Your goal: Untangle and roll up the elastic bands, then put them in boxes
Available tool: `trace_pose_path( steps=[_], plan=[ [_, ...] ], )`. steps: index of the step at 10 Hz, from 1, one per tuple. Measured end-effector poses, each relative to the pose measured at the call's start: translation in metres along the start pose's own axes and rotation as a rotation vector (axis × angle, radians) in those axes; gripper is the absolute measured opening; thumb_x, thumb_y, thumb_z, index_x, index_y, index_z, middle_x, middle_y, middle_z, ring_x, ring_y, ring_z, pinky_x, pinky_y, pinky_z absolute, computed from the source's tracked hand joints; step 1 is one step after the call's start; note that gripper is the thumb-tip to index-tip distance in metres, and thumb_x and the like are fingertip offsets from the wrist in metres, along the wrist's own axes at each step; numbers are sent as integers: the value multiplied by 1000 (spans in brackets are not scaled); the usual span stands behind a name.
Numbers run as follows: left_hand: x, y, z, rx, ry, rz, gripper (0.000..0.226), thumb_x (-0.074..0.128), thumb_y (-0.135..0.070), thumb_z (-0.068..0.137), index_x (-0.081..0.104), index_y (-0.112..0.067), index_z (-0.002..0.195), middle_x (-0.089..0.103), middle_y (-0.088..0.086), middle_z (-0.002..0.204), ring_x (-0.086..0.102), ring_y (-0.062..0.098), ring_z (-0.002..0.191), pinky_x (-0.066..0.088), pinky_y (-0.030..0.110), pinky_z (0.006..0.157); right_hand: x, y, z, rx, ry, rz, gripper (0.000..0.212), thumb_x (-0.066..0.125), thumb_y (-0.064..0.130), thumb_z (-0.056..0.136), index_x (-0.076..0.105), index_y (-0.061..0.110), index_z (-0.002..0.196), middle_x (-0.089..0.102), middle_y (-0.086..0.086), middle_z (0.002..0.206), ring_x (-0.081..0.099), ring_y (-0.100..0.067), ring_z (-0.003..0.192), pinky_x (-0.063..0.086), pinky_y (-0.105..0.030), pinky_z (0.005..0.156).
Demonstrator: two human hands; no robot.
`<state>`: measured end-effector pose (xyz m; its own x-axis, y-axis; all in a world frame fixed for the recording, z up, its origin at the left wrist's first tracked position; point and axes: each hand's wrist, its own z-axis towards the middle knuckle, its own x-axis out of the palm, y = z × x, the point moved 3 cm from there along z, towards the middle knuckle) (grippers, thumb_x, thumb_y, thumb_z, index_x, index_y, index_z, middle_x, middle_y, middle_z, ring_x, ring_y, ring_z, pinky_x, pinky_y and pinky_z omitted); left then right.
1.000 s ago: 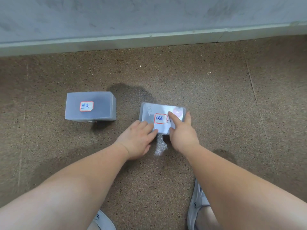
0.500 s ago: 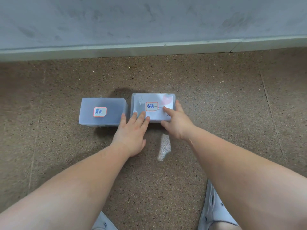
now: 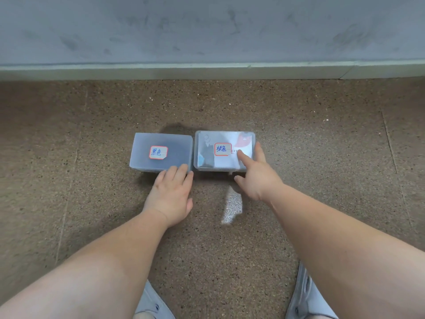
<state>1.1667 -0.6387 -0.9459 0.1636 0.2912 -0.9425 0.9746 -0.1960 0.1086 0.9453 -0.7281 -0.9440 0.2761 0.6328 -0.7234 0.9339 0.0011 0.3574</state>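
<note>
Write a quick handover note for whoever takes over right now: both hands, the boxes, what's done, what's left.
Left hand: open, fingers resting on the near edge of the black-label box.
Right hand: open, forefinger on the lid of the green-label box.
Boxes: both lidded, side by side on the floor.
Done: no loose bands in view; contents unclear through the lids.
To do: probably just let go.

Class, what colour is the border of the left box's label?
Red. The label shows best in the head view.
</note>
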Motion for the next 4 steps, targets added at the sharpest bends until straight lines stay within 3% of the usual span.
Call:
trace_pose_path(
  steps=[1, 2, 3, 4],
  plan=[
    [-8, -2, 2, -3, 45, -10, 77, 59, -48, 85, 41, -10, 149, 34, 15, 157, 38, 31, 135, 26, 44, 116, -2, 7, -1, 26, 49, -88, 83, 56, 40, 95, 4, 36, 160, -33, -10, 162, 44, -37, 139, 43, -41, 109],
    [-15, -4, 2, 14, 106, -35, 78, 48, -49, 93, 23, -12, 157, 13, 12, 166, 21, 29, 148, 15, 41, 121, -8, 10, -2, 57, 87, -131, 85, 57, 42, 95, 3, 36, 160, -32, -9, 163, 39, -39, 142, 42, -43, 111],
    [-28, -1, 1, 13, 125, -27, 73, 47, -51, 93, 28, -17, 154, 15, 11, 166, 24, 28, 146, 20, 43, 120, -19, 12, -8, 63, 67, -152, 85, 60, 44, 93, 6, 39, 159, -25, -4, 166, 32, -39, 145, 39, -47, 113],
    [-49, -3, 5, -14, 59, -1, 55, 50, -50, 91, 47, -22, 138, 36, 7, 152, 37, 28, 133, 31, 43, 110, -34, 13, -19, 55, -6, -159, 86, 59, 43, 91, 6, 39, 159, -23, -2, 167, 28, -39, 147, 38, -48, 114]
  ],
)
